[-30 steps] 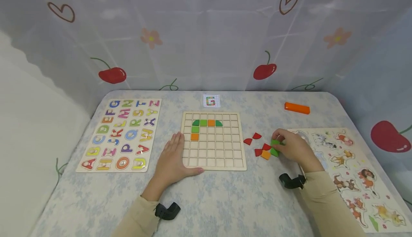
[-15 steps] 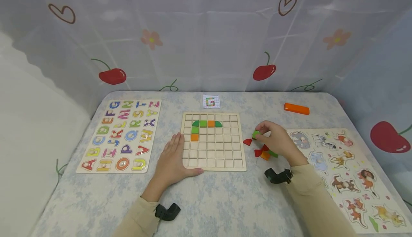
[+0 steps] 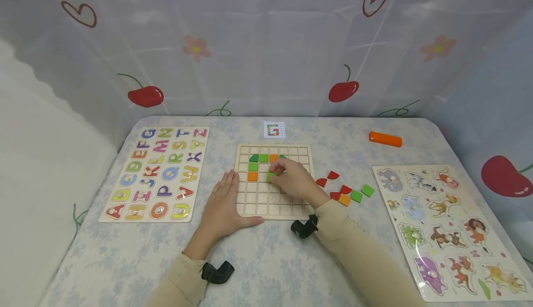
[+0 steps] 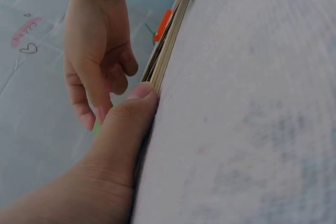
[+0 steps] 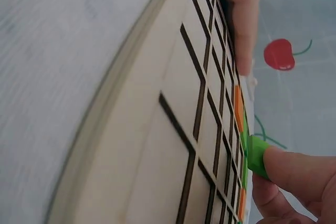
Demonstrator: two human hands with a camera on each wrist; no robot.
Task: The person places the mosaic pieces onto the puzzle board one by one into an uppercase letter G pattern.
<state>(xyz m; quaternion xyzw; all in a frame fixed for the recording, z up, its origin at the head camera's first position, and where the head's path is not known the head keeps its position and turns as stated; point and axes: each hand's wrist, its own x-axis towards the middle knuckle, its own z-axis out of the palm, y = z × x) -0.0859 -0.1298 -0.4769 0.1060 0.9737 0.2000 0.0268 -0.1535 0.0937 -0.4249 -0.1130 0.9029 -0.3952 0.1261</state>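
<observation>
Here a green tile is pinched by the right hand over the grid board, whose left edge is pressed by the flat, spread left hand.

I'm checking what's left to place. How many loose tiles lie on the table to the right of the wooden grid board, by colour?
Red wooden tiles: 4
Green square wooden tiles: 2
Orange square wooden tile: 1
Total: 7
</observation>
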